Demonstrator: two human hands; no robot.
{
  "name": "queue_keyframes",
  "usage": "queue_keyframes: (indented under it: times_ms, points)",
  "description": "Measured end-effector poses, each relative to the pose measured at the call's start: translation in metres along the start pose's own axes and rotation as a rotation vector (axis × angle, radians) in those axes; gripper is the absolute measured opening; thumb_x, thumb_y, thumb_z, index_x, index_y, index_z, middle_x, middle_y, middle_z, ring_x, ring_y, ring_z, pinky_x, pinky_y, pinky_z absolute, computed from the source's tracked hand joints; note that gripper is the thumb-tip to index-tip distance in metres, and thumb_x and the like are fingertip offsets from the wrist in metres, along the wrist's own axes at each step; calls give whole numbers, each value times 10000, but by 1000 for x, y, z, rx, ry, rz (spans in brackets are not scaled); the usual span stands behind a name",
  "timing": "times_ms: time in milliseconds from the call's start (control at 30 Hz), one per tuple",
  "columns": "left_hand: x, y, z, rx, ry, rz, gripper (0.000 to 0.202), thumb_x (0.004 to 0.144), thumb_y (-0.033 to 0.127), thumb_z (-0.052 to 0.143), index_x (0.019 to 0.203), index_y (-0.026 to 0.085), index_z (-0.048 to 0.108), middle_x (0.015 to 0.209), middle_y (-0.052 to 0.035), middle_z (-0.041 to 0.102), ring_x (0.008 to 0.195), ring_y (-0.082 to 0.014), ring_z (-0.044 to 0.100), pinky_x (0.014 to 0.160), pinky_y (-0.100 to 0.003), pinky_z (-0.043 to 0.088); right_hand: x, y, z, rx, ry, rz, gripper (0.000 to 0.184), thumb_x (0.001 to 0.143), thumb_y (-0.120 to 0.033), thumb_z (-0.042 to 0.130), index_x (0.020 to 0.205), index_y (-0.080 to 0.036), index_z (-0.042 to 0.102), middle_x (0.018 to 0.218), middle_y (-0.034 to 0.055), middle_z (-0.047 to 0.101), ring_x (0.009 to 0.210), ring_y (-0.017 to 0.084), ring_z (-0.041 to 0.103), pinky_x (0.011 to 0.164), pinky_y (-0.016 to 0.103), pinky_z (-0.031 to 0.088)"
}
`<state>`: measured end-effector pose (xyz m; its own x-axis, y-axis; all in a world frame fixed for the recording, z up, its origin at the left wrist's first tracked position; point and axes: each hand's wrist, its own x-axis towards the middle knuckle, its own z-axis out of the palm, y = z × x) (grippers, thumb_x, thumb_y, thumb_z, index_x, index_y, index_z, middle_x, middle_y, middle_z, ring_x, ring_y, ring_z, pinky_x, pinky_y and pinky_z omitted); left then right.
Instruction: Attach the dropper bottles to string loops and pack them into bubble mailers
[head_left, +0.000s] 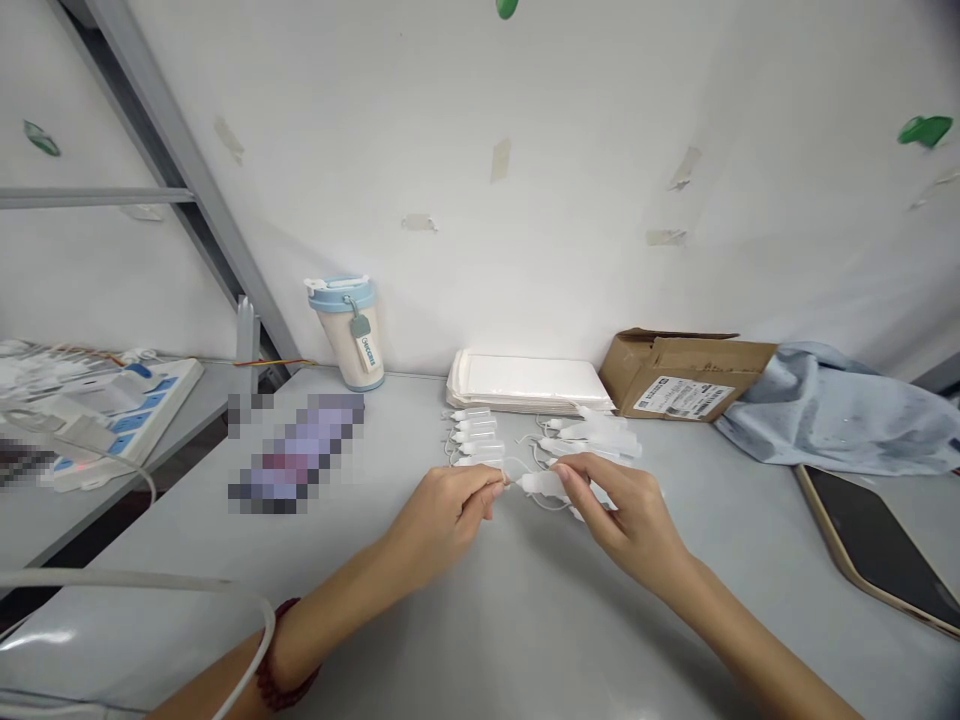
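The left hand [448, 515] is pinched, thumb and forefinger together, at the nozzle tip of a white bottle [537, 484]; the small part between the fingertips is hidden. The right hand [630, 510] is clamped on the body of the same bottle, thumb opposing the fingers. The bottle lies roughly horizontal between the two hands, nozzle toward the left hand, above the grey table [480, 640]. Beyond the hands, a row of small bottles [476, 434] lies on the left and a group of larger bottles [600, 435] on the right; their contents cannot be determined. Behind them are a white stack [531, 379] and a cardboard box [679, 378], its interior not visible. The lidded cup [346, 338] stands upright at rear left, contents hidden.
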<state>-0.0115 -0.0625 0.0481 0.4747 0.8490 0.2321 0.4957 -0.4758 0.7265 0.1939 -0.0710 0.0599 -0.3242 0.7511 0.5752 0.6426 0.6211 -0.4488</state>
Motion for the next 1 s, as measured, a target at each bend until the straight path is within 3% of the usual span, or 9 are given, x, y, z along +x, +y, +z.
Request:
queue_keyframes:
  times_ms: [300, 467, 700, 1000]
  points:
    - [1, -3, 2, 59, -35, 29, 286, 882, 148, 343, 615, 165, 443, 563, 38, 458, 495, -82, 366, 538, -211, 300, -4, 1, 11, 38, -25, 26, 206, 916, -217, 403, 779, -169, 550, 575, -23, 485, 496, 81, 392, 458, 197, 302]
    - [1, 1, -5, 11, -96, 3, 293, 864, 148, 346, 593, 163, 456, 551, 24, 478, 507, -91, 392, 500, -207, 276, -3, -1, 17, 88, -42, 102, 330, 929, -239, 356, 615, -185, 446, 522, -50, 329, 477, 76, 287, 450, 214, 257]
    - [0, 0, -5, -45, -221, 19, 267, 830, 122, 381, 573, 162, 442, 502, 42, 409, 470, -77, 355, 492, -203, 273, -5, 1, 15, 97, -100, 109, 318, 927, -262, 353, 688, -165, 539, 520, -49, 356, 463, 76, 289, 439, 220, 244]
    - [-3, 8, -6, -192, -324, -144, 292, 851, 200, 401, 581, 152, 500, 538, 18, 503, 430, -71, 397, 434, -203, 272, -7, 1, 21, 163, -78, 197, 380, 924, -287, 338, 615, -166, 522, 489, -50, 357, 453, 76, 329, 442, 211, 264]
